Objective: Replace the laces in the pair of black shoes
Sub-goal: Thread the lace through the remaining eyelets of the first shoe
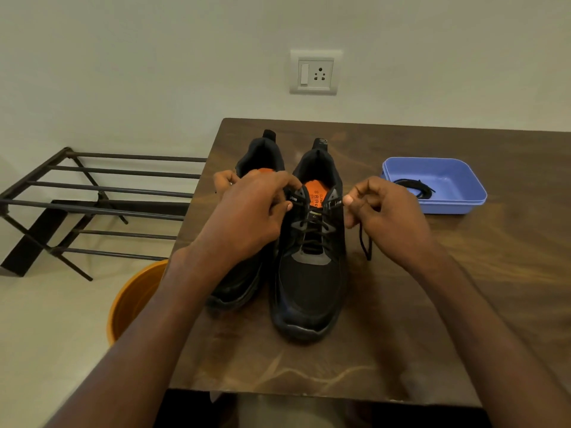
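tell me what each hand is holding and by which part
Right hand pinches the thin black lace near its free end; left hand pinches its other end at the black shoe's top eyelet.

Dim, warm, even indoor lighting, with soft sheen on the wooden table (432, 304) toward its near edge and only faint shadows beneath the shoes (309, 288). Sharp at centre; forearms blurred near the bottom corners, straight lines bowed by wide-angle distortion toward the edges.

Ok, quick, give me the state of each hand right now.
Left hand: fingers pinching the lace at the right shoe's top eyelet.
Right hand: fingers pinching the other lace end, which dangles below.
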The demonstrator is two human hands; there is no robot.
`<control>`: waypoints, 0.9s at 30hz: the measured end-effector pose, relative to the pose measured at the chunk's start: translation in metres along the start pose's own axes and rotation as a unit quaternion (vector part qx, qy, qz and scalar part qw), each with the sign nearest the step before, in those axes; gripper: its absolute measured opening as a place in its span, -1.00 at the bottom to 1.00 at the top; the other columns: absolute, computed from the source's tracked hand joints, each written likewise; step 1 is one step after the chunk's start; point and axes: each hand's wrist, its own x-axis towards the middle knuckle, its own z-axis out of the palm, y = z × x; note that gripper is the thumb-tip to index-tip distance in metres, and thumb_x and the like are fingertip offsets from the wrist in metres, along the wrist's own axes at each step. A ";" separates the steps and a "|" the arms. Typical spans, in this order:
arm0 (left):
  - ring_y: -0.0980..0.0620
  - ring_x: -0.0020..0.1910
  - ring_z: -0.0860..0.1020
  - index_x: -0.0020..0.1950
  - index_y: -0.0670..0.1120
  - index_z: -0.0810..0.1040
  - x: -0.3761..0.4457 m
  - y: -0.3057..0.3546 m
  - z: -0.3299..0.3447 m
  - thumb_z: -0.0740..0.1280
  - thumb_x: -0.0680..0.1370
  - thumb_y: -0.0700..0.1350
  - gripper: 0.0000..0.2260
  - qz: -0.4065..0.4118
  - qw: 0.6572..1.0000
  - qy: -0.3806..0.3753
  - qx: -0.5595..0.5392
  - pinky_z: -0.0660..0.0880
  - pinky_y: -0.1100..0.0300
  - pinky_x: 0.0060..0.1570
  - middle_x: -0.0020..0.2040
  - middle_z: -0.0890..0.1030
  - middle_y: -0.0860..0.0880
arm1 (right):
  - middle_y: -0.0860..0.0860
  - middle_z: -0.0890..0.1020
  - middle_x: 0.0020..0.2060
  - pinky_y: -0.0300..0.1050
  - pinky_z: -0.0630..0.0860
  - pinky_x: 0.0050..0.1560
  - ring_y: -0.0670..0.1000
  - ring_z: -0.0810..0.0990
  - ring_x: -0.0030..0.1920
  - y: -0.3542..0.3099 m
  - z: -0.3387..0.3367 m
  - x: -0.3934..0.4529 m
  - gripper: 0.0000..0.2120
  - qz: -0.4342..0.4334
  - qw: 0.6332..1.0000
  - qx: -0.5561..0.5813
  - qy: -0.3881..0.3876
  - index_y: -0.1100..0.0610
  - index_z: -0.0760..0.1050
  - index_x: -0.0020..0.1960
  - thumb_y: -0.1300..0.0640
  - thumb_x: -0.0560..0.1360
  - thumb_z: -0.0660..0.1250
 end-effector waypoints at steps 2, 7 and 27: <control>0.17 0.18 0.42 0.31 0.16 0.52 -0.001 0.001 -0.001 0.38 0.61 0.05 -0.72 0.001 1.000 0.023 0.019 0.10 0.10 0.20 0.09 0.52 0.20 | 0.05 0.70 -0.30 -0.34 0.53 -0.23 -0.16 0.65 -0.30 -0.011 -0.005 -0.006 -0.96 -0.027 0.997 0.075 -0.004 0.04 0.57 0.01 0.16 0.61 0.39; 0.08 -0.07 0.67 0.23 -0.07 0.60 0.000 0.024 -0.003 0.17 0.73 0.05 -0.71 -0.057 0.943 0.083 -0.318 0.65 0.03 -0.02 -0.08 0.68 -0.02 | 0.08 0.77 -0.08 -0.21 0.65 -0.12 0.02 0.76 -0.06 -0.049 0.000 -0.020 -0.83 -0.090 0.952 0.287 -0.045 0.25 0.61 0.15 0.26 0.57 0.40; 0.10 -0.44 0.46 0.13 -0.16 0.56 0.005 0.028 -0.002 0.33 0.68 -0.16 -0.91 -0.088 0.886 0.024 -0.455 0.45 0.26 -0.35 -0.29 0.63 -0.10 | 0.00 0.55 0.24 -0.10 0.42 0.18 0.01 0.48 0.28 -0.023 0.009 -0.006 -0.73 -0.095 0.980 -0.114 0.131 0.01 0.60 0.29 -0.01 0.61 0.37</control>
